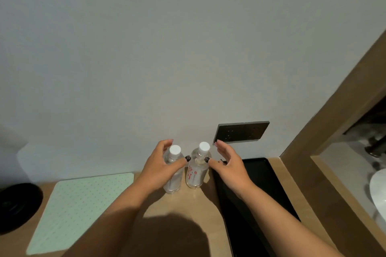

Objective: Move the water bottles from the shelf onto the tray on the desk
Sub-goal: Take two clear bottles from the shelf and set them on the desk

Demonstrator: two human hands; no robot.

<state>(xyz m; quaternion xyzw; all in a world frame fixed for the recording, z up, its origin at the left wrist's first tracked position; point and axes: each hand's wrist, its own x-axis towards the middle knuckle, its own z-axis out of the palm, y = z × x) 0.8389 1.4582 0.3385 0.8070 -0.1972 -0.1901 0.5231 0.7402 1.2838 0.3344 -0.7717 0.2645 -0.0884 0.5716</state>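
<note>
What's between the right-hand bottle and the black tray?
In the head view, only the right hand and a strip of bare wooden desk. The hand is open beside the labelled bottle, thumb at its neck; the black tray lies right of it.
</note>
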